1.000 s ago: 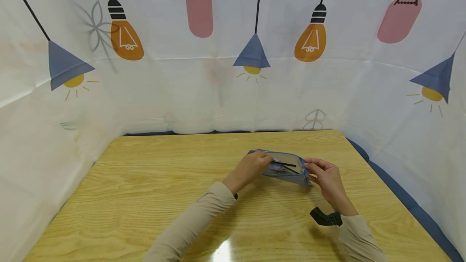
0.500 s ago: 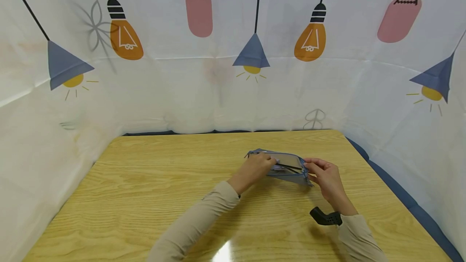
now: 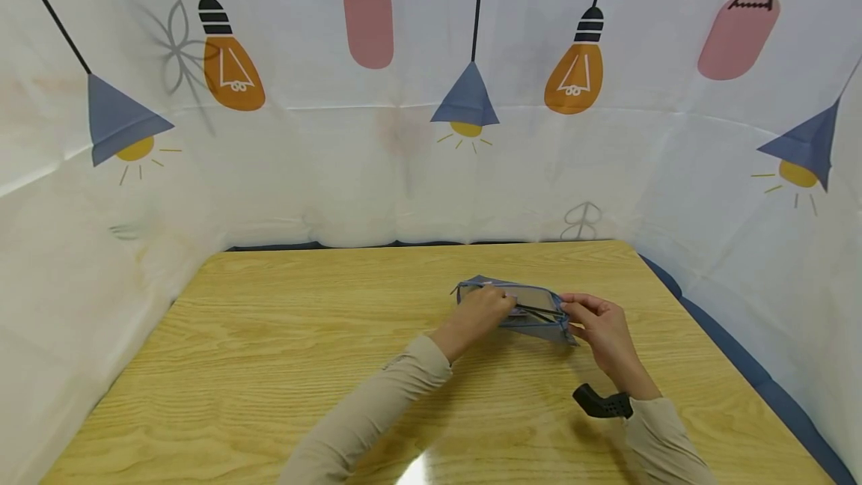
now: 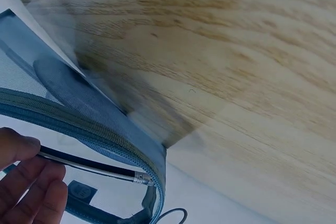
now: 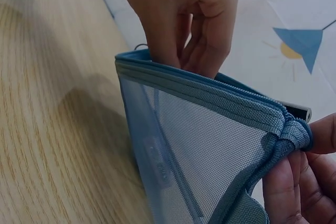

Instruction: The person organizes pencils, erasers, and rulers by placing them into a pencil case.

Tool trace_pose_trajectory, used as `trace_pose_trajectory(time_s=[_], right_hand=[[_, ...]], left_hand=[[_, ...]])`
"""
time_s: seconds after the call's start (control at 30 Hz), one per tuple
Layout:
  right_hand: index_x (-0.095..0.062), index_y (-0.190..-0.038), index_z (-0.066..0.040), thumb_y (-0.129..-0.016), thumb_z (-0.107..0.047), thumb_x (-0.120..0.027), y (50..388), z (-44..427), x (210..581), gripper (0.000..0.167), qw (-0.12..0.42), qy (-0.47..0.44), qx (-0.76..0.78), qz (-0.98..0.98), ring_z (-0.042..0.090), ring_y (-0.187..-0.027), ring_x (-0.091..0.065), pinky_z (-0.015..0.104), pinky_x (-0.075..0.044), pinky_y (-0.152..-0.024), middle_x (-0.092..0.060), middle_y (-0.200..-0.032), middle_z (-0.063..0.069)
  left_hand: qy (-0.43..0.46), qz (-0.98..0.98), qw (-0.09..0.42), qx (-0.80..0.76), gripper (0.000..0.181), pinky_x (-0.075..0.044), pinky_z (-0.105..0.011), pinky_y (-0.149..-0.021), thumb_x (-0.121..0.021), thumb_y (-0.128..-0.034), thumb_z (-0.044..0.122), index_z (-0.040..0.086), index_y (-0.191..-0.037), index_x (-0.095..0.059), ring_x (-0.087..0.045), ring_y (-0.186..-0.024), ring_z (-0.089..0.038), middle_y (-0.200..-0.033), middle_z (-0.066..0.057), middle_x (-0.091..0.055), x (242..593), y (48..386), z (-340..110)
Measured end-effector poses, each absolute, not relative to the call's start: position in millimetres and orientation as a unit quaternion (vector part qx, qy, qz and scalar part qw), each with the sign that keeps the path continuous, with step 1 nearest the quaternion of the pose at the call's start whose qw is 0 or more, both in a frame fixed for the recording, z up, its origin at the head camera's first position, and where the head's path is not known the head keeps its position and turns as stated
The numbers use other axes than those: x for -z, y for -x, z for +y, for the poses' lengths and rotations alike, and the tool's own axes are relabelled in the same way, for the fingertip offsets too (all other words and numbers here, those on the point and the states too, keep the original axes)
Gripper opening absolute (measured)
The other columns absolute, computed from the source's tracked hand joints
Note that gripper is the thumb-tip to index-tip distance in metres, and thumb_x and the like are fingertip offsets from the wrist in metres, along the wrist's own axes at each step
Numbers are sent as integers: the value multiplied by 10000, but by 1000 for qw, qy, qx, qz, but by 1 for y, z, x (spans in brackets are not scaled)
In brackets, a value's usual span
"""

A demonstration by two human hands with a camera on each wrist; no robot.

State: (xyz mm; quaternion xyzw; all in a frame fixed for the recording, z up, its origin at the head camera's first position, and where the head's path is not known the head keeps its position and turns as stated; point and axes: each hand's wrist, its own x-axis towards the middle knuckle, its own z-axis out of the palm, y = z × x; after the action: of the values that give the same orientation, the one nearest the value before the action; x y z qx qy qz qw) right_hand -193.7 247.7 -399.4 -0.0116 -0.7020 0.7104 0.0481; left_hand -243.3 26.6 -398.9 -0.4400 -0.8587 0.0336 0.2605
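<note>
A blue mesh zip pouch (image 3: 539, 332) is held unzipped at the middle right of the table. My left hand (image 3: 477, 316) reaches down into its opening from the left. In the left wrist view its thumb and fingers pinch a slim black pencil (image 4: 94, 165) with a silver band near one end. That end pokes up by the pouch's right corner in the right wrist view. My right hand (image 3: 606, 331) pinches this corner of the pouch between thumb and fingers. Through the mesh in the right wrist view a dark strip (image 5: 178, 166) and a pale label-like piece (image 5: 157, 166) show faintly.
The wood-grain table (image 3: 269, 365) spreads around the pouch. A white curtain (image 3: 303, 171) printed with lamps and bulbs closes off the back and both sides. A black wrist strap (image 3: 609, 403) sticks out from the right wrist.
My left hand has shifted slightly right inside the pouch, and the black pencil has slid right with it. The right hand has stayed at the corner.
</note>
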Motion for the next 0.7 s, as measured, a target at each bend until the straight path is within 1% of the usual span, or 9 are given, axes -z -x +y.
trace_pose_trajectory(time_s=[0.07,0.17,0.47,0.53,0.7], right_hand=[[-722,-1008,-29,-938,-106,-650,194,248,400,127,47,9,-709,-703,89,-726,-637,226,-535,-638,-677,-854,-29],[-728,-994,-47,-941,-105,-646,194,249,400,114,46,2,-707,-706,91,-727,-634,229,-537,-643,-672,-855,-32],[-687,-1050,53,-941,-112,-648,192,248,397,201,59,-6,-700,-712,89,-746,-633,238,-542,-668,-677,-875,-39],[-673,-1062,78,-942,-112,-647,192,249,396,226,66,-10,-699,-712,87,-750,-637,242,-545,-674,-680,-880,-37],[-673,-1053,91,-937,-109,-653,192,251,395,232,81,-14,-696,-713,91,-761,-653,247,-550,-686,-686,-880,-30]], left_hand=[[440,-858,261,-41,137,-497,-180,-622,-623,-947,68,115,-1016,-731,-633,-755,-126,-902,-20,-681,399,243,27],[439,-857,264,-56,134,-494,-171,-622,-623,-949,75,122,-1015,-729,-632,-752,-116,-900,-12,-680,400,243,27],[440,-856,256,-87,149,-504,-185,-626,-609,-957,76,132,-1017,-734,-635,-759,-121,-883,-10,-678,402,244,28],[441,-855,257,-92,150,-503,-185,-616,-607,-958,72,133,-1005,-736,-633,-754,-122,-877,-8,-677,402,244,29],[447,-852,258,-92,159,-478,-172,-560,-607,-958,67,152,-930,-739,-607,-711,-101,-824,15,-663,400,243,29]])
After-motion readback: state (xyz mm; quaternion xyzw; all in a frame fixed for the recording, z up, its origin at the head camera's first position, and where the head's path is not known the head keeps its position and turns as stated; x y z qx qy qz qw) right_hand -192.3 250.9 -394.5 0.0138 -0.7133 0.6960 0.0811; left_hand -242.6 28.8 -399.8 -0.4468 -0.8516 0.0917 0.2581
